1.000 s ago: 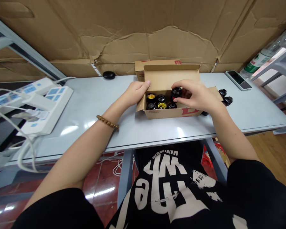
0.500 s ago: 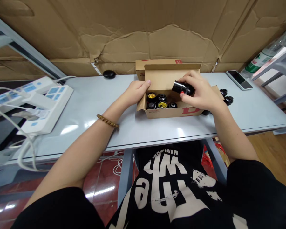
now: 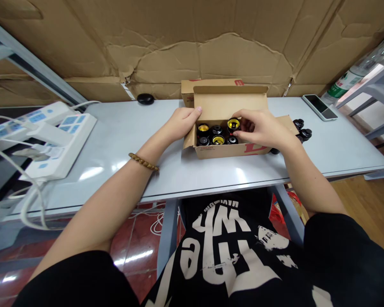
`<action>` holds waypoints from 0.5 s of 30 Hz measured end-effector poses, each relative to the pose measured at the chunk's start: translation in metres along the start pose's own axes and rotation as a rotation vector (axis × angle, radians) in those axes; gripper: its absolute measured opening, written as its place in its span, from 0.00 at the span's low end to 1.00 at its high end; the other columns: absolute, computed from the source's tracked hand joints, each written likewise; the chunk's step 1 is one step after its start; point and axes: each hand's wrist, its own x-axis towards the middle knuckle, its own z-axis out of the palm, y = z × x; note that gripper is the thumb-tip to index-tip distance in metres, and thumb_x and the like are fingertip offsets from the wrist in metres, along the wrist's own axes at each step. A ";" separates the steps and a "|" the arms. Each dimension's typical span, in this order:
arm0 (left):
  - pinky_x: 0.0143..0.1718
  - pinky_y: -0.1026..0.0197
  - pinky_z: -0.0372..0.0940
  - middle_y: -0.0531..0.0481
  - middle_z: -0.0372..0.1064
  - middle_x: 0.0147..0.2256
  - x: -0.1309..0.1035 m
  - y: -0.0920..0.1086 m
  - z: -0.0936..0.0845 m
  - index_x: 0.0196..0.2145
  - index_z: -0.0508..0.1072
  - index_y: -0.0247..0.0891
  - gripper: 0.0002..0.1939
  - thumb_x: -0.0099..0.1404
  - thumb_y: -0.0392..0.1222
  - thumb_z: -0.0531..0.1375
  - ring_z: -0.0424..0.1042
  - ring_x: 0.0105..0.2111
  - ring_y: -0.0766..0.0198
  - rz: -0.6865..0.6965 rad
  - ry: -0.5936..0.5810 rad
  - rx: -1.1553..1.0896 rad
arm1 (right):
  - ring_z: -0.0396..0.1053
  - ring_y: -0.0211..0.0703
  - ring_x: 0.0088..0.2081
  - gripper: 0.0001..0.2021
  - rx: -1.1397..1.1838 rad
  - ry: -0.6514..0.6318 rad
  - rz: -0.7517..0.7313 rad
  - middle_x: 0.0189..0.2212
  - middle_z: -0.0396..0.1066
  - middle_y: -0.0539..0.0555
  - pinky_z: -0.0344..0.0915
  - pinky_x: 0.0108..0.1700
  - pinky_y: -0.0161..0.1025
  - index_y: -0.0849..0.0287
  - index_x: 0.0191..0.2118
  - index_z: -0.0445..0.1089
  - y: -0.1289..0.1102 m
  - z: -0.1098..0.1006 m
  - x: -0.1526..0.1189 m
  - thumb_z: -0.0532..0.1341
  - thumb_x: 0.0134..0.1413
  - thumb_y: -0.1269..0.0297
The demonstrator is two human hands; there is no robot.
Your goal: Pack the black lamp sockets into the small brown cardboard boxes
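Note:
An open cardboard box [image 3: 220, 152] stands on the grey table, its lid raised at the back. Several black round parts fill its left and middle, two of them showing yellow insides. My left hand [image 3: 183, 123] grips the box's left end, thumb on the rim near the lid. Between the thumb and fingers of my right hand [image 3: 259, 127] is a black socket [image 3: 233, 124], upright in the box with its yellow inside facing up. More black parts [image 3: 304, 133] lie on the table to the right of the box, partly behind my right hand.
Behind the open box is a second carton [image 3: 187, 91]. A black oval object [image 3: 146, 99] sits at the back left, white power strips [image 3: 59, 147] with cables at the left. A phone [image 3: 320, 107] and a bottle [image 3: 347, 85] are at the back right.
My right hand has lowered the black socket from above the box into it and turned it from lying sideways to upright. My left hand stays on the box.

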 end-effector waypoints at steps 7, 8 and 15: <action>0.42 0.55 0.65 0.49 0.65 0.30 0.001 -0.003 0.002 0.28 0.59 0.45 0.27 0.80 0.65 0.50 0.62 0.37 0.56 -0.001 0.010 -0.011 | 0.75 0.49 0.34 0.12 -0.024 -0.252 0.141 0.36 0.83 0.54 0.68 0.39 0.49 0.53 0.45 0.76 -0.003 -0.003 0.004 0.59 0.78 0.53; 0.42 0.55 0.65 0.49 0.65 0.30 0.001 -0.003 0.001 0.28 0.59 0.45 0.27 0.80 0.65 0.50 0.62 0.37 0.56 -0.002 0.009 -0.010 | 0.73 0.48 0.32 0.13 -0.032 -0.263 0.141 0.34 0.82 0.53 0.66 0.38 0.48 0.52 0.41 0.73 -0.003 -0.003 0.004 0.59 0.79 0.53; 0.44 0.55 0.66 0.48 0.68 0.32 -0.001 0.001 -0.001 0.28 0.59 0.44 0.27 0.81 0.62 0.51 0.64 0.38 0.55 -0.023 -0.004 -0.006 | 0.66 0.47 0.29 0.11 -0.028 -0.242 0.155 0.28 0.74 0.50 0.59 0.35 0.48 0.51 0.35 0.66 -0.004 -0.003 0.005 0.60 0.74 0.61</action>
